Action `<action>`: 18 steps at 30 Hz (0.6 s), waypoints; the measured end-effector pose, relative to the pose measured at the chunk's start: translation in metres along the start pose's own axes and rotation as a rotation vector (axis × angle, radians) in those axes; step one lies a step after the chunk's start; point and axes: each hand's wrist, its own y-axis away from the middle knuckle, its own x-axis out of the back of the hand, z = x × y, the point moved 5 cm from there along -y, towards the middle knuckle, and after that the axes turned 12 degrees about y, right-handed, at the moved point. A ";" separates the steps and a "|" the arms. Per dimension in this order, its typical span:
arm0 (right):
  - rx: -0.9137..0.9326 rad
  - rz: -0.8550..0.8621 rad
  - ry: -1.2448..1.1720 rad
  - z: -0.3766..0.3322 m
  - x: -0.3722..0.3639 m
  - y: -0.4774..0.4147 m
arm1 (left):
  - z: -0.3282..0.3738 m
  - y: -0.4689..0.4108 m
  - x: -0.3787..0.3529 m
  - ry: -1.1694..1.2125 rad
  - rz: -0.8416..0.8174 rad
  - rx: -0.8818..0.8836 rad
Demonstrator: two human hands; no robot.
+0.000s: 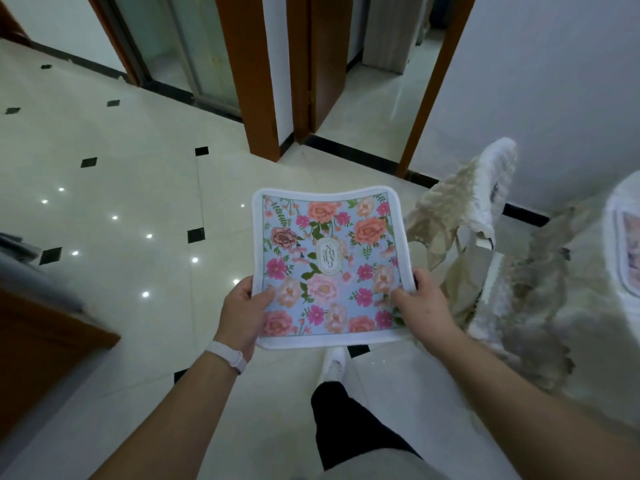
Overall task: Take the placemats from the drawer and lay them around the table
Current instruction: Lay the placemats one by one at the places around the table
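Gripping the placemat [329, 265] by its side edges, the left hand [242, 313] and right hand [424, 306] hold it flat. Open floor [138, 188] lies ahead; a covered chair [460, 216] stands just right.

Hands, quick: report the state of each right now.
Left hand: grips the floral placemat by its left edge.
Right hand: grips the same mat's right edge.

**Open floor ahead, crowded on my right**

I see bare tiled floor [138, 209] open ahead and to my left. On my right a cloth-draped chair [481, 202] stands just beside the right grip [424, 303], with the covered tabletop [571, 323] further right closing that side. A wooden cabinet [45, 344] corner juts in low on my left, apart from the left grip [242, 313]. The placemat [329, 265] held between both hides the floor beneath. Door posts [256, 98] stand well ahead.
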 end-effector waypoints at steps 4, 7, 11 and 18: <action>-0.032 -0.026 -0.041 -0.017 -0.010 -0.086 | 0.021 -0.075 -0.039 -0.031 -0.002 0.016; -0.060 -0.027 -0.070 -0.035 -0.004 -0.152 | 0.043 -0.135 -0.077 -0.073 -0.005 0.021; -0.068 0.037 -0.052 -0.061 0.032 -0.219 | 0.075 -0.201 -0.136 -0.102 -0.051 0.013; -0.069 0.145 -0.073 -0.086 0.092 -0.305 | 0.111 -0.270 -0.240 -0.129 -0.212 -0.051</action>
